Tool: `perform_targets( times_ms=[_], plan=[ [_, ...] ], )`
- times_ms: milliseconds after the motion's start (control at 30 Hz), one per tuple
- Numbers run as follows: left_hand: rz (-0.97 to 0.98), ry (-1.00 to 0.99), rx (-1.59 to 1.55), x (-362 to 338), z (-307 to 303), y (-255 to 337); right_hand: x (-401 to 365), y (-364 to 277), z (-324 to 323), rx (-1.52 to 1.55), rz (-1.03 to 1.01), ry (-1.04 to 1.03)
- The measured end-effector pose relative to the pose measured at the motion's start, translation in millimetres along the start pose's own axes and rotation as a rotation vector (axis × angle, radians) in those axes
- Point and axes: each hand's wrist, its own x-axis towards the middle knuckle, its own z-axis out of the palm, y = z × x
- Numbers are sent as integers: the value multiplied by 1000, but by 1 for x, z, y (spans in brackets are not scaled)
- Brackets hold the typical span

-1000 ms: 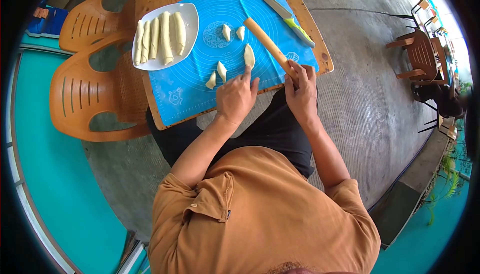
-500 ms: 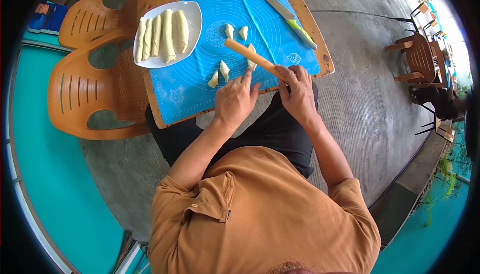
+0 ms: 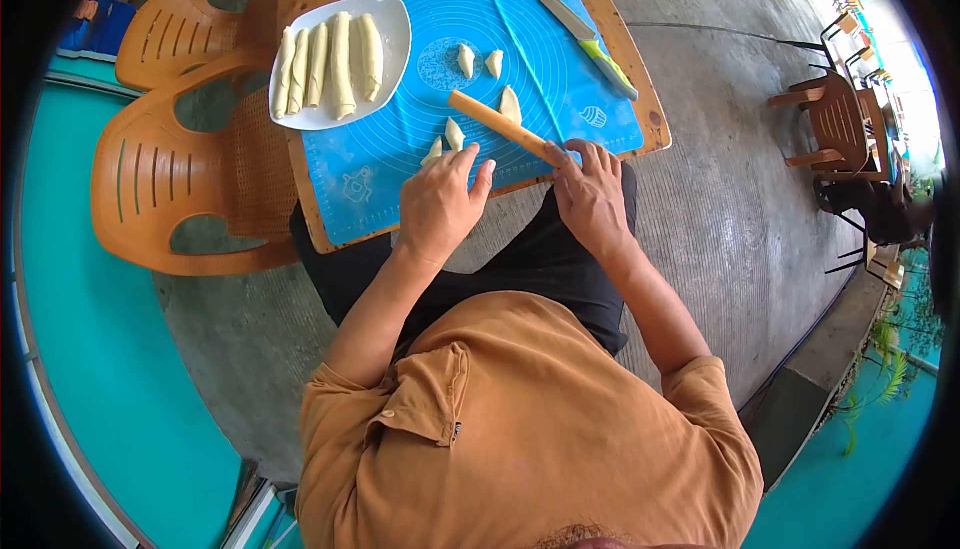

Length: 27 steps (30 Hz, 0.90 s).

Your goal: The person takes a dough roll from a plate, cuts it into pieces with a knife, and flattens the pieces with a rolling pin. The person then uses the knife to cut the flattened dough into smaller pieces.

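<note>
My right hand (image 3: 594,199) is wrapped round one end of a wooden rolling pin (image 3: 490,121), which slants up to the left over the blue baking mat (image 3: 365,159). Beside it, my left hand (image 3: 440,201) has its thumb spread from the fingers, and the fingertips reach a small dough piece (image 3: 432,151), partly covering it. Another dough piece (image 3: 454,134) lies just above those fingers. One more piece of dough (image 3: 511,105) shows behind the pin, and two others, including a pale one (image 3: 466,61), sit farther up the mat.
A white plate (image 3: 400,54) with several long dough rolls (image 3: 343,64) stands at the mat's left. At the upper right lies a knife (image 3: 555,4) with a green handle. Orange chairs (image 3: 190,174) flank the wooden table (image 3: 625,34) on the left.
My left hand has moved left, from the dough piece by the rolling pin to the pieces at the lower left. My right hand still holds the pin, its far end barely shifted.
</note>
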Motion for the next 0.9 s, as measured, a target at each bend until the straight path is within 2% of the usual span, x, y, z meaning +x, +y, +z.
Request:
perform_targets(
  times_ms=[167,267,367,433,600,900],
  plan=[
    [-62,-89,-50,-8,-5,3,-4,-10,0,3,4,-4],
    [-10,-5,-79,-12,-4,-3,-7,-10,4,49,15,-20],
    [-19,-20,-97,-13,-13,-3,-6,-9,5,71,26,-38],
    [-34,-23,-115,-14,-22,-4,-4,-10,5,212,24,82],
    [-67,-47,-118,-16,-33,-8,12,-1,1,128,-23,134],
    [-141,-61,-202,-20,-41,-14,1,-7,9,88,-18,7]
  ],
)
